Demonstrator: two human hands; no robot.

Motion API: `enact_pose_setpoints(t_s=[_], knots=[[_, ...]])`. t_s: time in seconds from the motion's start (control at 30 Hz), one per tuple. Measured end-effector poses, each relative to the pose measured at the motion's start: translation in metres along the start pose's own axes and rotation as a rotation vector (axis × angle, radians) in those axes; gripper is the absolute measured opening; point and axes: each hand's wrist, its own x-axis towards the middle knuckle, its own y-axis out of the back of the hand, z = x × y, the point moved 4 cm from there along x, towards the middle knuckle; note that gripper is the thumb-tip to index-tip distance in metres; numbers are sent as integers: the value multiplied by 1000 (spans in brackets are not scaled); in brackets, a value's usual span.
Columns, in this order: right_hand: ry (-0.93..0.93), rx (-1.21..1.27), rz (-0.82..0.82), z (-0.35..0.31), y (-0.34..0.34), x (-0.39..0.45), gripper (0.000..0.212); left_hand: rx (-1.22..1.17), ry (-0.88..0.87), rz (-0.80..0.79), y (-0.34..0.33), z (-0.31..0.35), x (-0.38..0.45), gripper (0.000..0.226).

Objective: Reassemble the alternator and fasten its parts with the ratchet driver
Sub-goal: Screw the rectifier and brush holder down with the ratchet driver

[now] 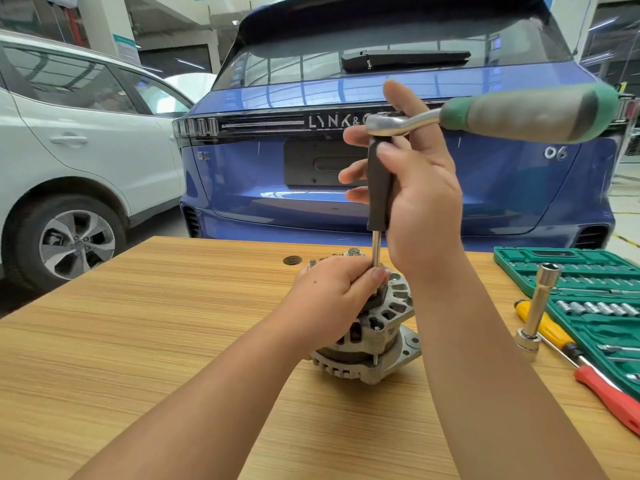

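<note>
- Alternator (379, 327) stands on end on the bench (173, 323), left of the green socket case (568, 271); only the head view shows it.
- Left hand (332, 296) lies over the alternator's top, its fingers curled round the housing and its thumb tip against the foot of the driver shaft (376, 249), steadying the bit where it meets a fastener. The fastener itself is hidden under the thumb.
- Right hand (415, 188) grips the black driver handle (379, 181), which stands upright above the alternator. A ratchet (485, 117) with a green-ended grip sits on top of that handle and juts out to the right.
- To do this step well, I judge the shaft should stay square to the alternator's top face so that the bit does not cam out.
- Start the thread lightly, and put force through the ratchet only once it runs freely; a cross-thread in the soft casting is the risk.
- Press the housing down with the left hand, or it may turn on the bench.
- Beside the alternator, towards the case, stand a long socket (540, 299) and two screwdrivers (568, 348); small parts (353, 251) lie just behind the alternator.
</note>
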Motion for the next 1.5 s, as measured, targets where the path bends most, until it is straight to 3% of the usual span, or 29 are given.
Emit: enact_pose_setpoints(t_s=[0.17, 0.3, 0.4, 0.47, 0.6, 0.67, 0.83, 0.97, 1.07, 1.13, 1.2, 1.33, 1.4, 1.5], knots=[[-109, 205, -28, 3, 3, 3, 42, -6, -6, 6, 0, -1, 0, 33], [-105, 172, 2, 1, 6, 5, 45, -5, -14, -13, -1, -2, 1, 38], [-28, -10, 10, -6, 6, 3, 56, 6, -25, -9, 0, -2, 1, 41], [17, -137, 90, -10, 4, 0, 60, 17, -43, -19, -1, -2, 1, 40], [71, -248, 332, -12, 11, 0, 45, 32, -74, -26, 0, 1, 0, 32], [-29, -119, 342, -12, 16, 2, 42, 36, -84, -9, 1, 2, 0, 31], [-297, 253, 117, -12, 20, 6, 26, 26, -79, 4, 0, -1, 0, 33], [-392, 412, 28, -13, 14, 6, 46, 17, -87, 7, 0, -4, 1, 37], [-389, 499, 28, -12, 17, 6, 15, 23, -87, 1, -1, -6, 3, 40], [-346, 532, 70, -9, 19, 6, 6, 27, -85, 6, -1, -6, 3, 40], [-207, 414, 137, -6, 21, 7, 14, 46, -84, 17, -2, -5, 4, 41], [184, -188, 106, -10, 13, 3, 28, 51, -66, 39, -4, -5, 3, 43], [219, -270, 28, -9, 7, 1, 33, 47, -56, 27, -4, -5, 4, 45], [87, -185, -1, -6, 0, -1, 34, 42, -44, 27, -4, -4, 4, 43]])
